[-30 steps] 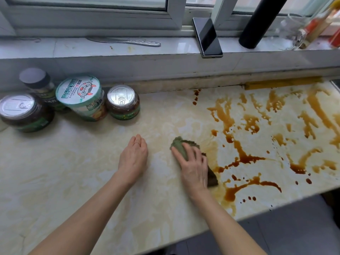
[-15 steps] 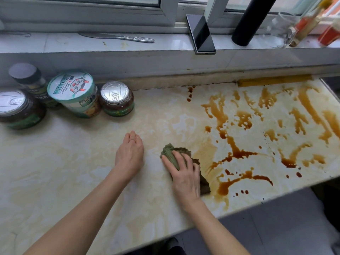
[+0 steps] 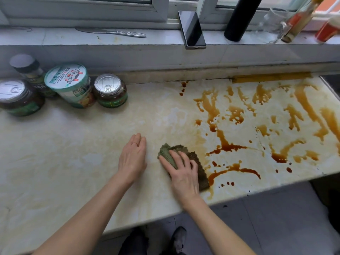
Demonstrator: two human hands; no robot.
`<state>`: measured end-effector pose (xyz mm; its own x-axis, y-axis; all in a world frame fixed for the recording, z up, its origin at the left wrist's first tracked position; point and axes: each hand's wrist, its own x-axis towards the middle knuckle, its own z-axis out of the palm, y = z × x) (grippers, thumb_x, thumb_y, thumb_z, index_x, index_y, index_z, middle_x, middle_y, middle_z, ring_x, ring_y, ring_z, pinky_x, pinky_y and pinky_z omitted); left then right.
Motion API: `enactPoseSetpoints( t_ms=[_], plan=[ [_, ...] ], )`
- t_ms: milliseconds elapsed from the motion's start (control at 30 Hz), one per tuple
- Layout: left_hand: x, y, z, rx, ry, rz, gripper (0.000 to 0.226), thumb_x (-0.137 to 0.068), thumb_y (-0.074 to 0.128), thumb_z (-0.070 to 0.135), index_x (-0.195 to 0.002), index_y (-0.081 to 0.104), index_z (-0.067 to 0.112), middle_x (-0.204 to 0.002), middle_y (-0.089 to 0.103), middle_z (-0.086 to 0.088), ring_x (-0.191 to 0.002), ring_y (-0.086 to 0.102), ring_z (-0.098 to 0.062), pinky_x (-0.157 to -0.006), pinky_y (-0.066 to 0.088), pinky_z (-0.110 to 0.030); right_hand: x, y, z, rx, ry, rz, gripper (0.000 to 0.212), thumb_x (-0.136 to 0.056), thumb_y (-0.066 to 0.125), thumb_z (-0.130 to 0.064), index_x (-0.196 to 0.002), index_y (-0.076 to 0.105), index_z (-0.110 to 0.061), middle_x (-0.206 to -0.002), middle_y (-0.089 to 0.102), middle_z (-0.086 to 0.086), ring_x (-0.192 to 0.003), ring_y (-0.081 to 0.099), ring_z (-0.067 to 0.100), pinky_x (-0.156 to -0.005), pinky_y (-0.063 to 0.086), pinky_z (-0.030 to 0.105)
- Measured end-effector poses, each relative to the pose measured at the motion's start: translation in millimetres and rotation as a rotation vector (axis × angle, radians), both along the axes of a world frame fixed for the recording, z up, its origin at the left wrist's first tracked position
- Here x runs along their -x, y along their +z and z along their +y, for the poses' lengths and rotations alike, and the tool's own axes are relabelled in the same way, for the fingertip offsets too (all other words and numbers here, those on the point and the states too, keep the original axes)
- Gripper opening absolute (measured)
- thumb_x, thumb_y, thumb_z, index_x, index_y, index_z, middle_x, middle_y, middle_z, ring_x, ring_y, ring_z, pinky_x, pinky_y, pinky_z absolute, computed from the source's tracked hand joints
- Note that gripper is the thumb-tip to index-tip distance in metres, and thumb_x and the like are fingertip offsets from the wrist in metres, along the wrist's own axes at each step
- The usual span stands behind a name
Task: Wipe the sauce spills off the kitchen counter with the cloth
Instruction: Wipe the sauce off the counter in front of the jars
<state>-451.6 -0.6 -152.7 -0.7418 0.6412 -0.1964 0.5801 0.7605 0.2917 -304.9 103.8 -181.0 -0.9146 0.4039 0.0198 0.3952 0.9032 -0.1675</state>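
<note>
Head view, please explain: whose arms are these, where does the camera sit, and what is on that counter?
There is no machine here. A person wears a camera on the head, and it looks down at their own bare hands. The left hand rests flat on the counter. The right hand presses a green cloth down beside brown sauce spills that cover the counter's right part. At the back left stand jars and a lidded tub. A phone leans on the windowsill.
</note>
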Motion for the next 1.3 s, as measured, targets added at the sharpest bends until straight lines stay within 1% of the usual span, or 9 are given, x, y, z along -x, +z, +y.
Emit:
enactPoseSetpoints(
  t_ms=[233, 367, 467, 567, 700, 933, 1033, 1133, 1300],
  plan=[
    [-42, -1, 2, 0.001, 0.018, 0.014, 0.068, -0.086, 0.042, 0.001, -0.149, 0.018, 0.008, -0.159, 0.011, -0.011, -0.147, 0.013, -0.024, -0.119, 0.016, -0.030, 4, 10, 32, 0.105, -0.115, -0.063, 0.048, -0.097, 0.040, -0.022, -0.139, 0.039, -0.044, -0.153, 0.030, -0.002, -0.139, 0.022, 0.025, -0.107, 0.022, 0.046],
    [-65, -3, 1, -0.005, 0.058, 0.015, 0.066, -0.088, 0.043, 0.003, -0.149, 0.018, 0.008, -0.159, 0.011, -0.011, -0.147, 0.013, -0.023, -0.119, 0.015, -0.029, -18, 6, 2, 0.097, 0.107, -0.030, 0.046, -0.091, 0.047, -0.020, -0.134, 0.049, -0.038, -0.148, 0.041, 0.001, -0.136, 0.033, 0.030, -0.103, 0.030, 0.049],
    [-79, -4, 1, 0.005, 0.079, 0.026, 0.065, -0.088, 0.043, 0.005, -0.148, 0.020, 0.008, -0.159, 0.012, -0.011, -0.147, 0.013, -0.023, -0.119, 0.015, -0.030, -47, -2, 16, 0.031, 0.249, -0.017, 0.047, -0.091, 0.036, -0.026, -0.135, 0.047, -0.042, -0.146, 0.044, -0.001, -0.135, 0.039, 0.029, -0.104, 0.034, 0.048],
    [-90, -5, 1, 0.014, 0.101, 0.040, 0.065, -0.087, 0.041, 0.003, -0.149, 0.020, 0.007, -0.158, 0.013, -0.012, -0.146, 0.015, -0.025, -0.119, 0.016, -0.030, -61, -6, 53, 0.029, 0.217, -0.038, 0.051, -0.094, 0.040, -0.022, -0.139, 0.039, -0.046, -0.152, 0.036, -0.002, -0.140, 0.029, 0.027, -0.109, 0.024, 0.048],
    [-101, -7, 2, 0.036, 0.115, 0.044, 0.069, -0.086, 0.044, 0.002, -0.149, 0.018, 0.006, -0.158, 0.013, -0.013, -0.146, 0.015, -0.026, -0.119, 0.018, -0.032, -60, -4, 66, 0.080, 0.119, -0.032, 0.055, -0.091, 0.049, -0.016, -0.138, 0.044, -0.044, -0.151, 0.037, 0.000, -0.139, 0.029, 0.029, -0.109, 0.022, 0.050],
    [-101, -6, 4, 0.072, 0.109, 0.047, 0.069, -0.085, 0.047, 0.005, -0.148, 0.020, 0.007, -0.158, 0.014, -0.012, -0.146, 0.016, -0.025, -0.119, 0.017, -0.030, -98, -12, 64, 0.067, 0.369, 0.074, 0.054, -0.082, 0.042, -0.024, -0.133, 0.052, -0.041, -0.144, 0.047, -0.002, -0.135, 0.040, 0.028, -0.107, 0.032, 0.051],
    [-100, -4, 4, 0.091, 0.107, 0.016, 0.071, -0.086, 0.048, 0.004, -0.149, 0.016, 0.007, -0.159, 0.011, -0.010, -0.147, 0.013, -0.024, -0.118, 0.016, -0.030, -99, -9, 75, 0.097, 0.304, 0.061, 0.051, -0.085, 0.047, -0.022, -0.131, 0.054, -0.041, -0.144, 0.048, -0.001, -0.136, 0.039, 0.028, -0.108, 0.031, 0.052],
    [-99, -3, 5, 0.086, 0.128, -0.010, 0.070, -0.087, 0.047, 0.004, -0.149, 0.016, 0.008, -0.159, 0.009, -0.010, -0.147, 0.011, -0.024, -0.117, 0.016, -0.030, -95, -7, 57, 0.159, 0.222, 0.072, 0.049, -0.087, 0.038, -0.024, -0.130, 0.056, -0.039, -0.144, 0.048, -0.001, -0.137, 0.037, 0.029, -0.109, 0.027, 0.053],
    [-101, -3, 7, 0.084, 0.141, -0.003, 0.069, -0.088, 0.046, 0.004, -0.150, 0.015, 0.008, -0.159, 0.008, -0.009, -0.147, 0.011, -0.023, -0.117, 0.015, -0.029, -96, -14, 42, 0.148, 0.434, 0.117, 0.055, -0.079, 0.055, -0.018, -0.130, 0.055, -0.038, -0.143, 0.048, -0.003, -0.135, 0.039, 0.027, -0.108, 0.030, 0.051]
  ],
)
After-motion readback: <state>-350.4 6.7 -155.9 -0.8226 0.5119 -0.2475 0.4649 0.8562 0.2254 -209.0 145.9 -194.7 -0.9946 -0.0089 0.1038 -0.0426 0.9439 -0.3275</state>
